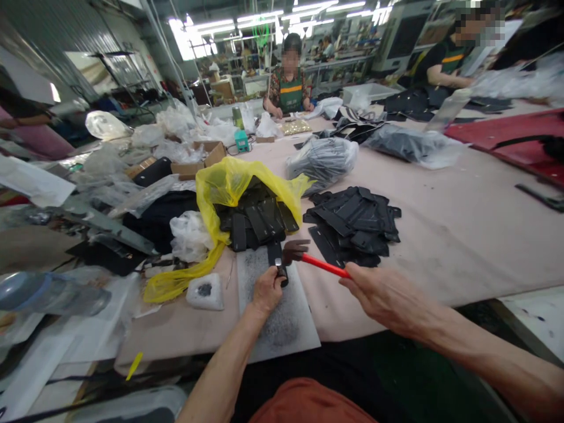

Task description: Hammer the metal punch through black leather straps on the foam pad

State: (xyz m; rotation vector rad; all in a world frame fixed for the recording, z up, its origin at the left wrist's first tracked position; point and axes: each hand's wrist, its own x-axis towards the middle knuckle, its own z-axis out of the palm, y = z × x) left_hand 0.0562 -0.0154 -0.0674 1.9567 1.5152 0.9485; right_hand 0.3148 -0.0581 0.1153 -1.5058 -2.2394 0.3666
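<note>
My left hand (267,288) is closed on a small black strap piece (277,261) with a metal fitting, pressing it onto a grey pitted slab (282,317) at the table's near edge. My right hand (379,296) grips the red handle of a hammer (308,258), whose dark head hovers just right of the strap piece. An open yellow plastic bag (229,188) full of black strap pieces lies just beyond the slab. To its right sits a loose pile of black pieces (352,220).
A white foam block (205,292) sits left of the slab. Clear plastic bags, cardboard boxes and dark material crowd the left side. Bagged dark parts (324,158) lie further back. Two people in green vests work at the far side of the pinkish table (462,235).
</note>
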